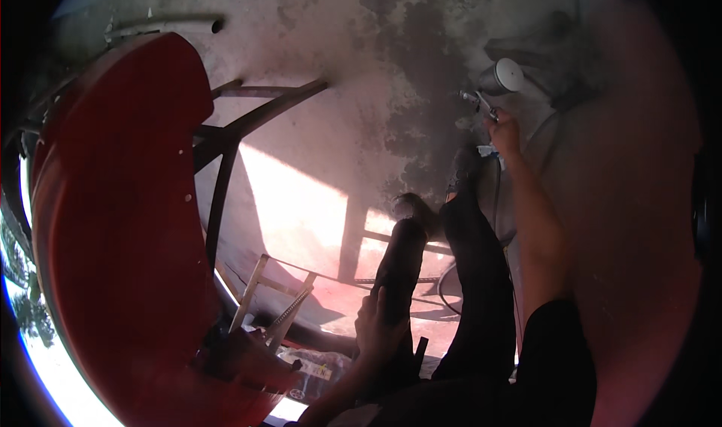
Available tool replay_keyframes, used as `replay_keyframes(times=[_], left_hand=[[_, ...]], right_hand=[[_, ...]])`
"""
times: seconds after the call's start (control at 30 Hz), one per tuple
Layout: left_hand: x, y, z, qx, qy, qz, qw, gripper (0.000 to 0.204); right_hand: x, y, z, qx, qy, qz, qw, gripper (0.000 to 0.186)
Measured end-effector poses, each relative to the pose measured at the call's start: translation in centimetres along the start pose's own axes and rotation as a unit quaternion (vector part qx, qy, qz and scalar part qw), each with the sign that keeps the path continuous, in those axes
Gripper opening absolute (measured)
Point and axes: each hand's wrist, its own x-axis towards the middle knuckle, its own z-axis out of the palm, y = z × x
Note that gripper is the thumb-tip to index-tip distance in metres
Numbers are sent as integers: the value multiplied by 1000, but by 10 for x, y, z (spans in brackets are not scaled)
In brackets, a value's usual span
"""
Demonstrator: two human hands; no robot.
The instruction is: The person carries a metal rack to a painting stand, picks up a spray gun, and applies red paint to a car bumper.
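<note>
My right hand is closed around the handle of a spray gun, held out ahead at the upper right. A light-coloured cup with a round pale lid sits on the gun, and its nozzle points left. A hose appears to hang below my hand. My left hand rests on my dark-trousered left leg, its fingers lying on the cloth and holding nothing. At the left, apart from both hands, stands a large, curved, glossy red panel, with a few small pale spots on it.
A dark metal stand reaches out from behind the red panel. Below it is a small wooden frame near a plastic-wrapped bundle. A pipe lies at the far left. Sunlight falls across the stained concrete floor.
</note>
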Motion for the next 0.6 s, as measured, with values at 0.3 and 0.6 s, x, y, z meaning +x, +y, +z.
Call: replay_keyframes(times=[0.3,0.6], left_hand=[[-63,8,-47,-67,-90,-12,994,68],[27,87,-197,-58,81,218,971,47]], right_hand=[[-223,-242,-186,32,-73,-31,996,23],[-203,-450,-393,4,32,-161,986,25]])
